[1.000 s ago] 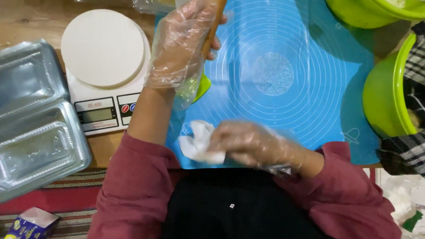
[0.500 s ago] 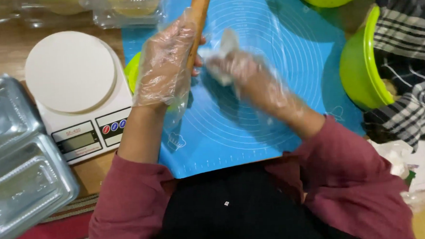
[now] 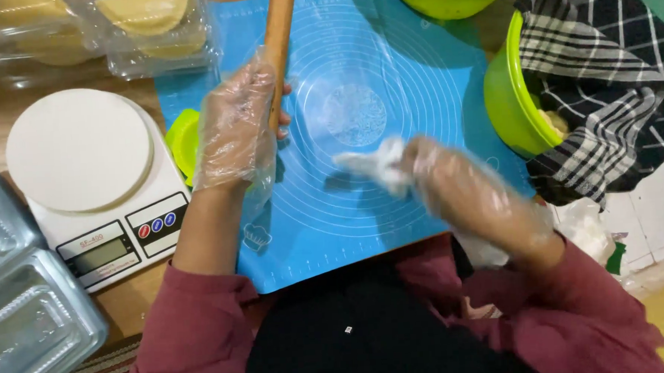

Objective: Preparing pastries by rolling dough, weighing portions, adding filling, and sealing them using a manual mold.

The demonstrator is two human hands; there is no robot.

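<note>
Gripping rolling pin (image 3: pixel 279 43) upright at mat's (image 3: pixel 416 71) left edge: left hand (image 3: pixel 234 127), fingers wrapped | right hand (image 3: pixel 459 185) pinching white dough (image 3: pixel 372 164), blurred, over mat | scale (image 3: pixel 93 182) left | green bowl (image 3: pixel 511 100) right

A blue mat (image 3: pixel 415 48) (ringed with pale circles) is seen beside a lime-green bowl (image 3: pixel 509 104), a black-and-white checked cloth (image 3: pixel 603 70) and a white scale (image 3: pixel 93 182).
</note>
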